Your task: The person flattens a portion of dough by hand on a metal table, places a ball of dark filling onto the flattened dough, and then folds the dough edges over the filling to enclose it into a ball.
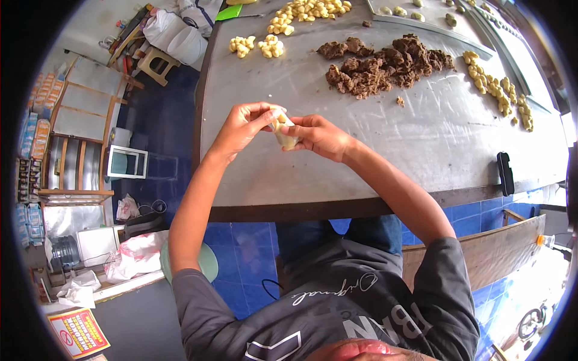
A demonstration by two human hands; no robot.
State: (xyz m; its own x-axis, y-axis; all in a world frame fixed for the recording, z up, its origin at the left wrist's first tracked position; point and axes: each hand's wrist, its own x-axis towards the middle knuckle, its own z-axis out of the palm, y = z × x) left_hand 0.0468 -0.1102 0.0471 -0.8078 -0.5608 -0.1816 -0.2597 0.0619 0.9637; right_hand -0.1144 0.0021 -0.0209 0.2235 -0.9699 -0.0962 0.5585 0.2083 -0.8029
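Above the metal worktable, a thin pale-yellow piece of dough is held between both hands. My left hand pinches its upper edge between thumb and fingers. My right hand grips the other side, the thumb lying across its front. Fingers partly cover the piece, so whether anything is inside cannot be told. Farther back is a crumbly brown mass. Two small clusters of pale dough lumps sit at the back left, near a larger heap of lumps.
More pale lumps lie in rows at right, beside metal trays with round greenish pieces. A black case rests at the table's right front edge. A green scraper lies at the far left corner. A plastic stool stands beyond the left edge.
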